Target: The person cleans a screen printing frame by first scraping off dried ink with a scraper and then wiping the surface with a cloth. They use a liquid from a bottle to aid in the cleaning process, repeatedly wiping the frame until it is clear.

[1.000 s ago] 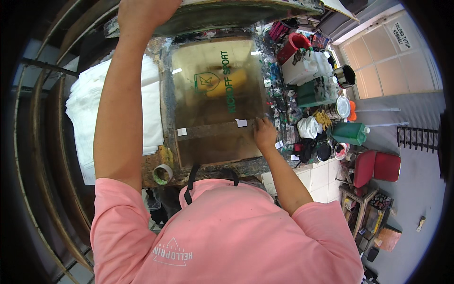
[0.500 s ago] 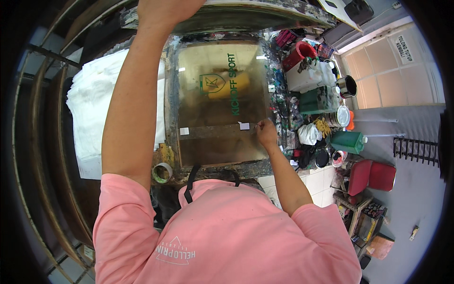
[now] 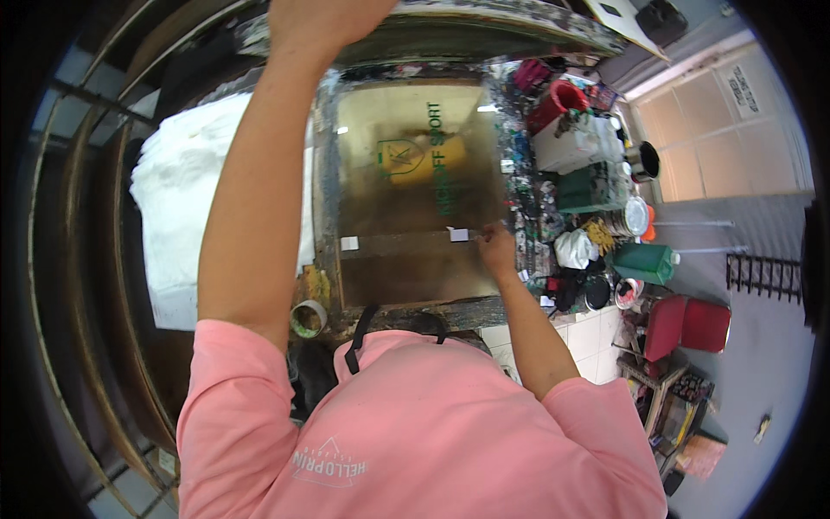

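A glossy glass-like plate lies on the bench ahead of me, bearing a green shield emblem and green lettering; a yellow patch shows behind them. Two small white tabs sit on it, a left tab and a right tab. My right hand is closed at the plate's right edge beside the right tab, fingertips pinched; whatever they hold is too small to make out. My left hand reaches up to a raised, paint-stained frame at the far side; its fingers are cut off by the picture's top.
A stack of white sheets lies left of the plate. Near the bench's front edge stands a tape roll. Along the right are a red container, white jugs, green jugs and a white bag. Red chairs stand further right.
The whole view has shifted slightly, so the bench sits a little further right in it. Both hands keep nearly the same places against the plate and the raised frame.
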A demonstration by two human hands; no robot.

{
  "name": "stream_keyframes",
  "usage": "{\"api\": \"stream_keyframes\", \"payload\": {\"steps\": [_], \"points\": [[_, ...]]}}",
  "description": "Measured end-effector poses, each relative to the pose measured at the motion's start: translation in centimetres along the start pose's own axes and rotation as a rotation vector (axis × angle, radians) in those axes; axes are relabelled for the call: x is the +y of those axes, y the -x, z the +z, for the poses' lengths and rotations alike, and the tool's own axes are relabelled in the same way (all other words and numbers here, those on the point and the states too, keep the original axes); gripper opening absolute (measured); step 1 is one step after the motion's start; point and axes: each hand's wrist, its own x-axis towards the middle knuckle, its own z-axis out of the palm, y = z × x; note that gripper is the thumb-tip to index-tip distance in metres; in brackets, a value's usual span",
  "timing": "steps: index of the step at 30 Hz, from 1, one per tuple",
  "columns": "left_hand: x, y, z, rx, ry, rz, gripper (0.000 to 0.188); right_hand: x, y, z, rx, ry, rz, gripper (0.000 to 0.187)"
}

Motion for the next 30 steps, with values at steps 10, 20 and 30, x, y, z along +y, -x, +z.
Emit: {"api": "stream_keyframes", "payload": {"steps": [10, 20, 30], "points": [[1.1, 0.3, 0.1, 0.121, 0.009, 0.05, 0.075, -4.4, 2.3, 0.2, -0.018, 0.128, 0.044, 0.01], [0.0, -0.7, 0.3, 0.009, -0.023, -0.013, 0.076, -17.5, 9.0, -5.6, -0.171, -0.057, -0.186, 0.008], [-0.2, -1.4, 0.1, 0.017, -0.005, 0.033, 0.078, -26.6, 13.8, -13.9, -0.306, -0.152, -0.309, 0.008]]}}
